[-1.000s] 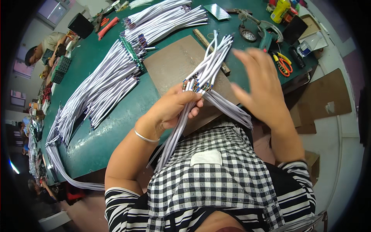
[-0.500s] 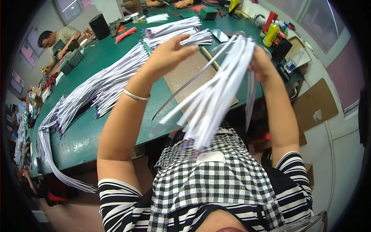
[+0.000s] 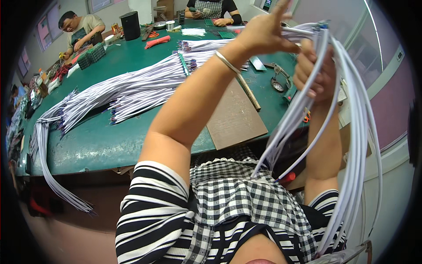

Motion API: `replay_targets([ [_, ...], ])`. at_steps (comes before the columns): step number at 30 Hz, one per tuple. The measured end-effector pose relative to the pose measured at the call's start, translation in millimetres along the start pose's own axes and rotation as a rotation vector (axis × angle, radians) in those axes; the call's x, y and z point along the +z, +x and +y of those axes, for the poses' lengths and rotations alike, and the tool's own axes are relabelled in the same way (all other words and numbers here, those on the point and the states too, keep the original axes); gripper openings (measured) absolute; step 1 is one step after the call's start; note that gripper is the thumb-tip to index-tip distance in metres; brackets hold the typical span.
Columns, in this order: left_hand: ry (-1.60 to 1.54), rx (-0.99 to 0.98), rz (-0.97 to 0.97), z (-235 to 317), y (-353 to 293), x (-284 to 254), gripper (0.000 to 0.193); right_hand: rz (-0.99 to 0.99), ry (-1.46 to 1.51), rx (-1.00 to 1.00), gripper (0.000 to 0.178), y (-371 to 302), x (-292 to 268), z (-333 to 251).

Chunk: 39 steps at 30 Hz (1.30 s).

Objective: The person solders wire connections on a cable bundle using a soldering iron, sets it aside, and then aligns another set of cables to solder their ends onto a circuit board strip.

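Raised in front of me at the right, my right hand [image 3: 317,72] is wrapped around a bundle of white cables [image 3: 357,110]. The cables bend over at the top, where a small dark and green end piece shows, and hang down on both sides of my right forearm. My left hand [image 3: 269,30] is up beside the bundle's top, its fingers stretched and spread. One cable stretch runs sideways behind it; whether the palm touches it is hidden. A long pile of white cables [image 3: 136,81] with dark ends lies across the green table, some drooping over its near left edge.
A brown board [image 3: 237,116] lies at the near edge of the green table [image 3: 96,152], a wooden strip beside it. Farther back are a black cylinder [image 3: 130,25], red cables [image 3: 157,42] and orange-handled scissors [image 3: 153,34]. Two people work at the far side.
Both hands have risen, the left also moving right toward the bundle. The cables, swinging downward to the left before, now hang over on both sides of my right forearm.
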<state>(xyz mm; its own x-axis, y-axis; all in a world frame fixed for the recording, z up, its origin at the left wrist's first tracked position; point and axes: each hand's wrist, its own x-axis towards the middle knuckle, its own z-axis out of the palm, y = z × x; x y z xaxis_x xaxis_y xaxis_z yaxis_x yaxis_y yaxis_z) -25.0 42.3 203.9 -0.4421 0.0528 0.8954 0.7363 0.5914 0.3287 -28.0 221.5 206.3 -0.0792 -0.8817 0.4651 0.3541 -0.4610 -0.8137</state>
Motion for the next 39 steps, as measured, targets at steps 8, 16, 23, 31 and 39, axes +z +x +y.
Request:
replay_targets([
  [8,0.639,-0.323,-0.355,34,23,-35,0.028,0.224,-0.021,-0.317,0.042,2,-37,34],
  [16,0.864,-0.341,-0.456,40,37,-58,0.021,0.954,-0.719,0.027,0.055,-97,-20,40],
  [23,0.375,-0.253,-0.555,49,-49,-42,0.021,0.930,-0.913,0.266,0.061,-150,64,6],
  [31,0.046,-0.274,-0.530,52,-46,1,0.027,1.359,-1.265,0.107,0.067,-171,125,2],
  [39,0.223,-0.253,-0.828,32,-82,-15,0.027,1.230,-1.346,0.489,0.056,-189,111,52],
])
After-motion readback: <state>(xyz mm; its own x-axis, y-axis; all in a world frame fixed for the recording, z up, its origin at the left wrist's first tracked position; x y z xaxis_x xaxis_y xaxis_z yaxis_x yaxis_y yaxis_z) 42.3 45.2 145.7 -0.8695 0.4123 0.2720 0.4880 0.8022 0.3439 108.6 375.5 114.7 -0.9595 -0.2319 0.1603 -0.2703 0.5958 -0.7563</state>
